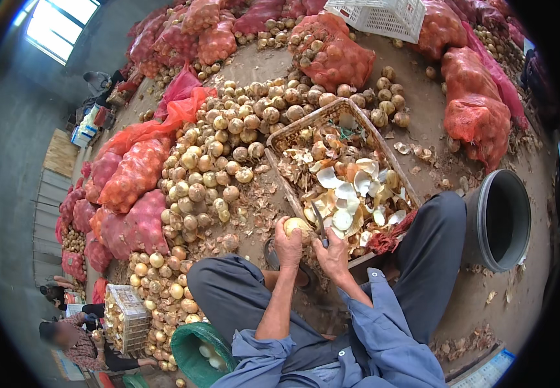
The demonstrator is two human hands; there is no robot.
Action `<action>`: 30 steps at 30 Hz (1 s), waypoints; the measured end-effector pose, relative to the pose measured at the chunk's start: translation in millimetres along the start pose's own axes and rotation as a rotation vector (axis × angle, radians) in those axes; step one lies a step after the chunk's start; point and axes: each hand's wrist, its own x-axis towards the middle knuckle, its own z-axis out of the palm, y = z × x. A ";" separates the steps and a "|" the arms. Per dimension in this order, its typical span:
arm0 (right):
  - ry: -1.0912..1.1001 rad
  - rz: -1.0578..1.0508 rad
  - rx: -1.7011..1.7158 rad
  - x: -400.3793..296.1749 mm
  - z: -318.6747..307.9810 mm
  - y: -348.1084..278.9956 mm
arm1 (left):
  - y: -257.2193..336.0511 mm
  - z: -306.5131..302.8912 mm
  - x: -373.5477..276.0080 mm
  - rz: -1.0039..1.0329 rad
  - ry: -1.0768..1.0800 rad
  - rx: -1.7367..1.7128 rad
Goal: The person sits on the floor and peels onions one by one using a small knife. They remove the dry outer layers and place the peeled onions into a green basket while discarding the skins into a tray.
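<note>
A yellow onion [297,226] is held in my left hand [288,246], at the near left edge of a crate full of peelings. My right hand [332,252] grips the dark handle of a small curved knife [318,218], its blade pointing up and away, just right of the onion. The plastic crate [287,186] lies between my legs and beyond, holding brown skins and thick white onion layers [343,219]. Red netting [390,238] hangs over its near right corner. A green-lined bucket [183,347] with peeled white onions [212,356] stands by my left thigh.
A heap of unpeeled onions [212,165] spreads left of the crate. A dark empty bucket [482,220] stands right of my right knee. Red mesh sacks [134,174] line the left and far side. A co-worker [83,339] sits at lower left beside a white crate [136,320].
</note>
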 end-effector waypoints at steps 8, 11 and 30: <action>-0.095 -0.141 -0.462 -24.4 8.0 -13.5 | 9.5 8.8 0.4 -0.078 0.028 0.042; -0.087 -0.191 -0.489 -19.7 14.5 -9.8 | 17.6 9.5 0.5 -0.118 0.049 0.102; -0.299 0.102 -0.479 -19.5 -17.3 3.2 | -28.9 9.8 16.6 -0.279 0.050 -0.175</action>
